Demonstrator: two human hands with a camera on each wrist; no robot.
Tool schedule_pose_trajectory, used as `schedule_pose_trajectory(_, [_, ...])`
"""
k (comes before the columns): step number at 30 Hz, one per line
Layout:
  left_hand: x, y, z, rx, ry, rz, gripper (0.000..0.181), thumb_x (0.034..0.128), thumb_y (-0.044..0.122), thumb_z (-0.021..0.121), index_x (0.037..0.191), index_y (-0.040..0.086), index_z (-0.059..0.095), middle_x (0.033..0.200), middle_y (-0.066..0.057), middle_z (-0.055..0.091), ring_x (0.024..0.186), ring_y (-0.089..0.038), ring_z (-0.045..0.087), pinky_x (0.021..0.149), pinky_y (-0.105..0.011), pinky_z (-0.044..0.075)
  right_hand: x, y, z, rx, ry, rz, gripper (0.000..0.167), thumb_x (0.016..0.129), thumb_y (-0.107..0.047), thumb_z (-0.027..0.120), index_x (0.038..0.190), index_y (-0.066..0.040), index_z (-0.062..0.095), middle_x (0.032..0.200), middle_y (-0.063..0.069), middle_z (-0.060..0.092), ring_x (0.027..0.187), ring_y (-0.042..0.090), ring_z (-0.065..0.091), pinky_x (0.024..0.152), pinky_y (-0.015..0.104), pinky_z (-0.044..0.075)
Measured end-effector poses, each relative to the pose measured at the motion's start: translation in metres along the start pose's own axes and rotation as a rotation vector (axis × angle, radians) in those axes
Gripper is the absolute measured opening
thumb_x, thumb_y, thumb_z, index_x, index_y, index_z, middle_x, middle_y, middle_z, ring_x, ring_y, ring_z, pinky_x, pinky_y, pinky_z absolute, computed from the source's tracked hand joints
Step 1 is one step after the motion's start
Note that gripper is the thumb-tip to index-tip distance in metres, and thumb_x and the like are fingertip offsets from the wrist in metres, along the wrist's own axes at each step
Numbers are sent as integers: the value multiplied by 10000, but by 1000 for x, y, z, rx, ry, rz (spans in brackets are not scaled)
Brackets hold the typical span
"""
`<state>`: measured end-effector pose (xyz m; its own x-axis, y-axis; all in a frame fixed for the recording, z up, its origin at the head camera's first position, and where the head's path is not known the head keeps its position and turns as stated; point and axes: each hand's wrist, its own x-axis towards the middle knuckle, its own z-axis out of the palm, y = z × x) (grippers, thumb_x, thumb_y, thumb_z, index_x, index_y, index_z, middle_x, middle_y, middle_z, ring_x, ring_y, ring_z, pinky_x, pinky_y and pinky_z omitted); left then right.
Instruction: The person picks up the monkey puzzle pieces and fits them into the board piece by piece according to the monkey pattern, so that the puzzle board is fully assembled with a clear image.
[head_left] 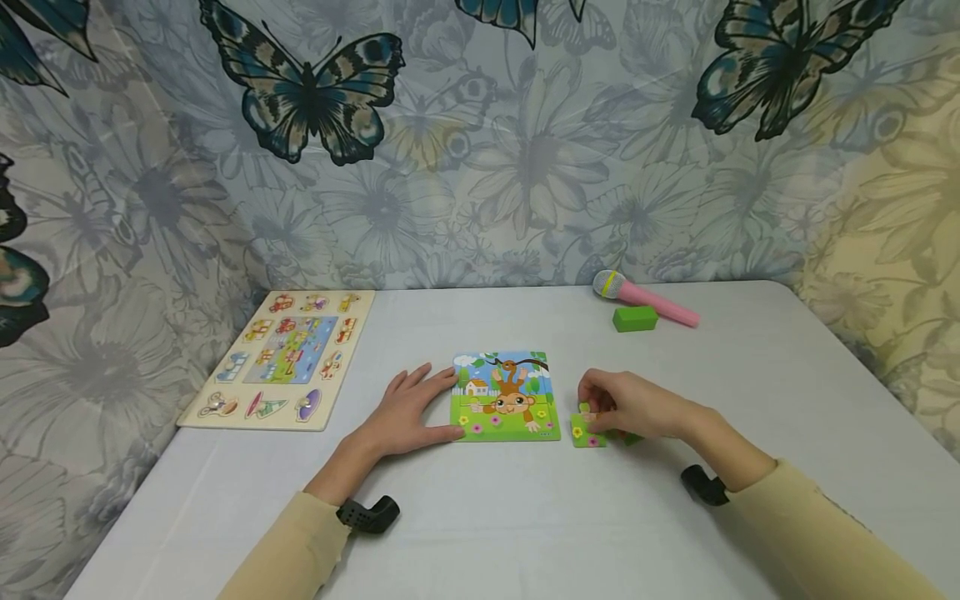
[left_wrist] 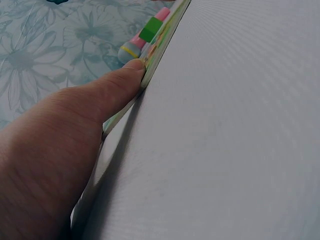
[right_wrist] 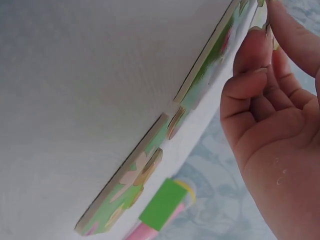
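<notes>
A square monkey puzzle (head_left: 506, 397) lies flat in the middle of the table. My left hand (head_left: 408, 414) rests at its left side with the fingers spread; the thumb (left_wrist: 117, 92) touches its lower left corner and a fingertip is at the upper left edge. Just right of the puzzle, my right hand (head_left: 637, 403) pinches a thin puzzle piece (right_wrist: 259, 19) between thumb and fingers. Below that hand lies a green flowered puzzle piece (head_left: 588, 432). Another loose piece (head_left: 632, 437) is partly hidden under the palm; loose pieces (right_wrist: 122, 187) also show in the right wrist view.
A large wooden picture board (head_left: 306, 417) lies at the table's left. Toward the back right are a green block (head_left: 634, 319) and a pink toy microphone (head_left: 660, 303). Butterfly-patterned cloth (head_left: 525, 192) stands behind the white table (head_left: 495, 517). Each wrist wears a black camera band.
</notes>
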<state>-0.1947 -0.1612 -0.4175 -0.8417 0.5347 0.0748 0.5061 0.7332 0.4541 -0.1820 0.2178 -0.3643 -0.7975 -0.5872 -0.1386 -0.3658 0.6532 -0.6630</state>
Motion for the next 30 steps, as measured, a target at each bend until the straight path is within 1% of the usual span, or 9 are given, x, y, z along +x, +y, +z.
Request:
schedule_pose_trajectory(3, [0,0,0,0,4,1,857,858,617,691,1543,161,450,1608,26,356,1520,-291,160,1194,-558,51,1,0,-1,32,-14,8,208,911,-71,736,1035,-107,574,824,7,567,755,183,562,627,273,489])
schedule_pose_trajectory(8, [0,0,0,2,2,1,858,861,617,687,1547,162,443,1610,30,351,1521,-287,156,1194,-555,46,2,1,-2,67,-26,3,183,930,-85,730,1031,-108,579,822,16,571,751,190,567,609,276,497])
schedule_pose_trajectory(12, [0,0,0,-4,4,4,856,861,615,689,1543,158,449,1606,23,359,1520,-295,158,1193,-563,43,3,1,-4,80,-28,-45,160,945,-101,721,1025,-95,582,815,2,565,761,166,556,639,267,482])
schedule_pose_trajectory(17, [0,0,-1,-6,10,8,849,861,611,691,1539,158,456,1603,21,364,1519,-299,163,1192,-564,48,8,-2,-5,122,-28,-97,143,958,-90,699,1028,-73,575,805,7,552,720,152,531,631,264,467])
schedule_pose_trajectory(22, [-1,0,0,-1,10,8,847,861,610,692,1539,159,457,1604,23,363,1517,-301,170,1191,-564,59,20,-12,-2,128,-17,-122,151,953,-95,704,1032,-73,577,818,11,553,749,172,524,661,261,449])
schedule_pose_trajectory(26, [-1,0,0,2,9,8,847,862,608,693,1539,157,456,1604,20,363,1518,-299,168,1191,-566,60,34,-22,3,151,-11,-134,151,962,-96,696,1043,-64,573,828,17,558,765,184,526,671,267,446])
schedule_pose_trajectory(30, [0,1,-1,5,8,11,849,862,610,694,1539,155,456,1603,14,365,1517,-302,169,1190,-571,59,50,-32,8,162,13,-157,154,967,-83,689,1055,-44,569,829,14,564,780,188,532,686,281,451])
